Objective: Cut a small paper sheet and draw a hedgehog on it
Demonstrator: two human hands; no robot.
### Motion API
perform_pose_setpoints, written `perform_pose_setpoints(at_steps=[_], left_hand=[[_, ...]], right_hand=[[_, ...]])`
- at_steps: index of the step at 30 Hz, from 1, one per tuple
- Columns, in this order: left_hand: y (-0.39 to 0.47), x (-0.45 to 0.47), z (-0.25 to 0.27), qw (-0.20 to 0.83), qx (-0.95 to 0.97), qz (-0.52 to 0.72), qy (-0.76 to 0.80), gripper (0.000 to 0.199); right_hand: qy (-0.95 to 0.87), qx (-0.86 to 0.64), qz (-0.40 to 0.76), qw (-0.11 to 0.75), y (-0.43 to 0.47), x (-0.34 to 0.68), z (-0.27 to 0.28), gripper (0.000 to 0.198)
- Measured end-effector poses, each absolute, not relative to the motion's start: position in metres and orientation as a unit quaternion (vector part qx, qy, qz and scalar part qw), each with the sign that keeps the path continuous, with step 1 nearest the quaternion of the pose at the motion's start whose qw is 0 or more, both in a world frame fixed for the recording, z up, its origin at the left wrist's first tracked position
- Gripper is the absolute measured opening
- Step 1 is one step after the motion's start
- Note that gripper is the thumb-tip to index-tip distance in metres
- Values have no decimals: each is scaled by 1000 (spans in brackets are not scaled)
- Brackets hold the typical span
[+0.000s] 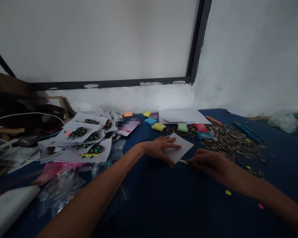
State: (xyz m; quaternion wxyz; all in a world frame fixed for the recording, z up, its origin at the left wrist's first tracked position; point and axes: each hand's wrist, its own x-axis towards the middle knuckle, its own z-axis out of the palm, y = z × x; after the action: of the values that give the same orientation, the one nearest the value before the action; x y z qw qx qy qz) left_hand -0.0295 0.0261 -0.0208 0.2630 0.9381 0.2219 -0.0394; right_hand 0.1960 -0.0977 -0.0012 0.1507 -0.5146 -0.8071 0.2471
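Observation:
My left hand (161, 148) lies with fingers spread on a small white sheet of paper (182, 149), pressing it against the blue tabletop. My right hand (211, 163) is closed on a slim, pale tool (183, 161), most of it hidden by the fingers. The tool's tip is close to the lower right edge of the sheet; whether it touches cannot be made out. Just behind my right hand is a loose heap of striped sunflower seeds (232, 142).
Small colored packets, such as a yellow one (159, 127) and a red one (200, 127), sit behind the sheet. Larger white paper (182, 116) lies by the wall. At left are seed-decorated sheets (75, 132), a phone (131, 127), plastic bags (62, 188) and a white box (13, 206). Blue tweezers (249, 132) lie right.

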Motion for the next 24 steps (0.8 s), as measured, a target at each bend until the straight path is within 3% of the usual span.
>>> perform_pose_setpoints(at_steps=[14,20,24], left_hand=[[21,-27,-18,263,935,-20,237,86],[15,-23,-20,238,942,7,235,60],[14,-21,-18,182,953,17,243,56]], right_hand=[[-810,-512,237,160,-95,196,-5,37],[-809,-524,210,165,-94,199,-7,36],[-811,-522,209,162,-93,201,-8,36]])
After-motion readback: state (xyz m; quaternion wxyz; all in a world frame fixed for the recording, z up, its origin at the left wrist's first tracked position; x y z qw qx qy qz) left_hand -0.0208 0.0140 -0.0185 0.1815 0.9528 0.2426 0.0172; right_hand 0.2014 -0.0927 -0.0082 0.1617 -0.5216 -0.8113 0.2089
